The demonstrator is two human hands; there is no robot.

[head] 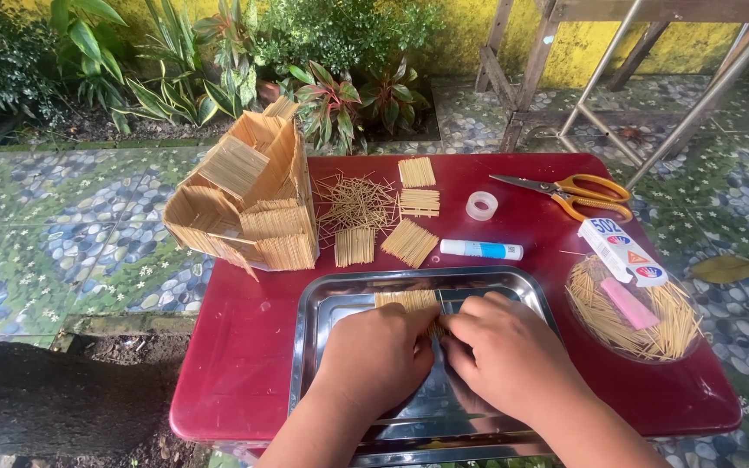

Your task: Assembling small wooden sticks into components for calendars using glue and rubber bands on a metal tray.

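Observation:
My left hand (374,355) and my right hand (504,351) rest side by side over a shiny steel tray (314,321) on a dark red table (244,347). Both press with their fingertips on a flat row of toothpicks (405,300) lying in the tray; most of the row is hidden under the fingers. Whether either hand grips the sticks or only presses on them is not clear.
A model house of toothpicks (249,195) stands at the table's back left. Loose toothpicks (355,201) and small toothpick panels (409,241), a tape roll (481,205), a glue stick (481,250), orange scissors (578,192), and a bowl of toothpicks (643,325) with a glue box (621,251) lie behind and right.

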